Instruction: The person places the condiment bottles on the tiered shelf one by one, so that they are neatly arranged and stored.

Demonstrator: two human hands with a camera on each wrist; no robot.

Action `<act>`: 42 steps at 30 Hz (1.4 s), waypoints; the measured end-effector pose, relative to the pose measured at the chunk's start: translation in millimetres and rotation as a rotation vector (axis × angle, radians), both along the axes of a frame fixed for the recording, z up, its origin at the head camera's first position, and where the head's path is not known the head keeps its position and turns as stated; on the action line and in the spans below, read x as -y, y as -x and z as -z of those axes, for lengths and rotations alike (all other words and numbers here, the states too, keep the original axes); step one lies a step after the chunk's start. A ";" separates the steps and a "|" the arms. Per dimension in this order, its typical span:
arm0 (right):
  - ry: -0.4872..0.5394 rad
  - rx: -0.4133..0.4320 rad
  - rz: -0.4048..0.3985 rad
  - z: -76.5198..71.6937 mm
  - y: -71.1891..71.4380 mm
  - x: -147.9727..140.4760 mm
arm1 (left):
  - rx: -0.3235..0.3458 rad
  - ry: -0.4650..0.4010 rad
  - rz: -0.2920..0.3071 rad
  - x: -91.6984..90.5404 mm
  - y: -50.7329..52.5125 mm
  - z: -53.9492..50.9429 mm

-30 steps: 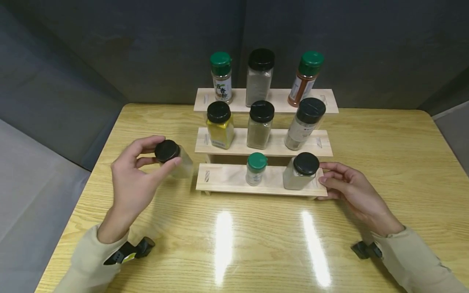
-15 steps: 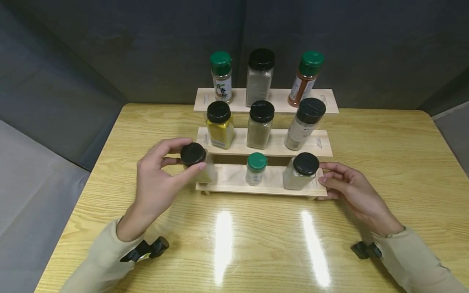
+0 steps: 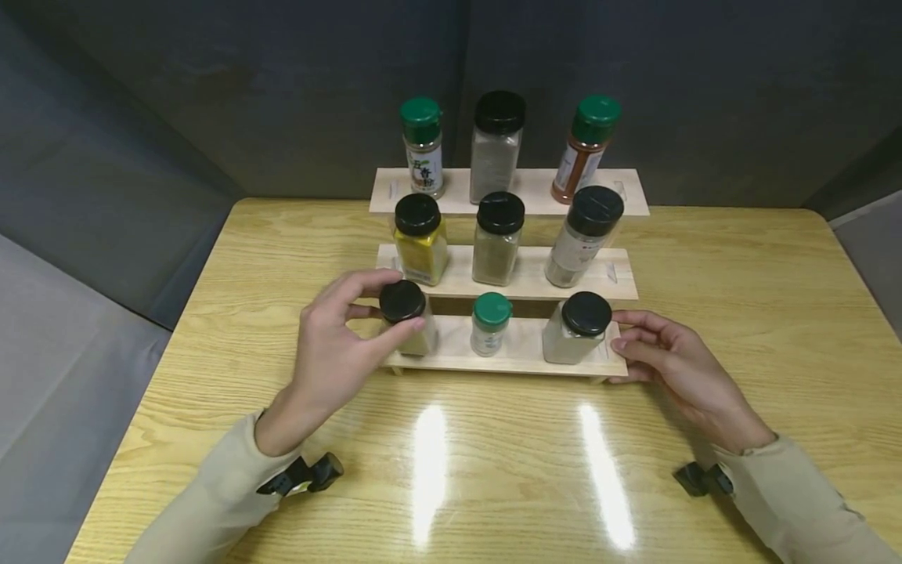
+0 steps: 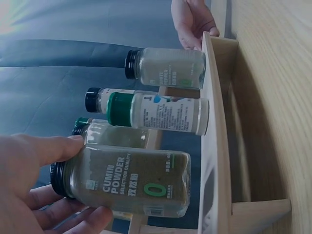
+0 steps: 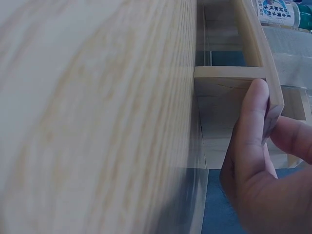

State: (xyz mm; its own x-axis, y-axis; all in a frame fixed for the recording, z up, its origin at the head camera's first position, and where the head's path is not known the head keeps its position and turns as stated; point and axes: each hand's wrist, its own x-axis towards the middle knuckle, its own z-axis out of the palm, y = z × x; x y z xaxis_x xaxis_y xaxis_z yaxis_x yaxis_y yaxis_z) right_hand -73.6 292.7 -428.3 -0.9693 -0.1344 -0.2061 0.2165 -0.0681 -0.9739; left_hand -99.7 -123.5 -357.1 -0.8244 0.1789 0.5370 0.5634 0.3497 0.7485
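Note:
My left hand (image 3: 337, 345) pinches a clear cumin powder jar (image 4: 136, 180) near its black lid, thumb on one side and fingers on the other. Upright, the jar is over the left end of the lowest shelf (image 3: 521, 362), with a narrow gap below its base in the left wrist view. At that shelf's right end, my right hand (image 3: 680, 364) grips the board's edge between thumb and fingers. A small green-capped shaker (image 3: 489, 333) stands mid-shelf, and a black-lidded jar of pale powder (image 3: 569, 341) stands to the right, close to my right fingers.
Behind, the middle tier (image 3: 532, 274) bears a yellow-filled jar (image 3: 423, 254), a black-lidded jar (image 3: 496, 254) and a tilted-looking shaker (image 3: 574, 251). The top tier (image 3: 535, 184) holds two green-capped bottles and a tall black-lidded jar (image 3: 496, 160). The rack stands on a wooden table (image 3: 507, 470).
My left hand has carried the cumin powder jar rightward, from beside the rack to the left end of the lowest shelf. My right hand keeps its grip on the shelf's right end.

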 end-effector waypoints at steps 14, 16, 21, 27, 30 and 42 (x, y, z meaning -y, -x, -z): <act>0.008 0.009 -0.003 -0.8 1.0 0.7 | 0.062 -0.002 0.012 -7.8 0.7 6.3; 0.002 0.012 -0.002 -0.9 0.9 0.8 | 0.067 0.001 0.010 -8.3 0.1 7.0; 0.002 0.014 -0.003 -1.1 0.5 0.5 | 0.068 0.002 0.006 -9.2 -0.9 8.8; -0.001 0.013 -0.003 -0.8 -0.7 -0.7 | 0.030 0.045 -0.007 -11.1 -1.9 12.3; -0.002 0.010 -0.002 -0.9 -1.4 -1.7 | 0.011 0.066 -0.019 -12.2 -2.7 14.5; -0.061 -0.003 -0.014 -1.5 -2.0 -2.5 | -0.053 -0.017 0.008 0.7 -1.2 16.6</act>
State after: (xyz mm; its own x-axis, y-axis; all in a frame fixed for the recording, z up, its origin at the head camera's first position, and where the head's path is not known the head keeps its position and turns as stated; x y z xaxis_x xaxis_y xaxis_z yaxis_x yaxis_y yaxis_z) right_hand -71.6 295.3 -426.8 -0.9680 -0.1350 -0.2116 0.2143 -0.0058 -0.9768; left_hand -98.4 -124.2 -373.7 -0.7933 0.1758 0.5829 0.6052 0.3326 0.7233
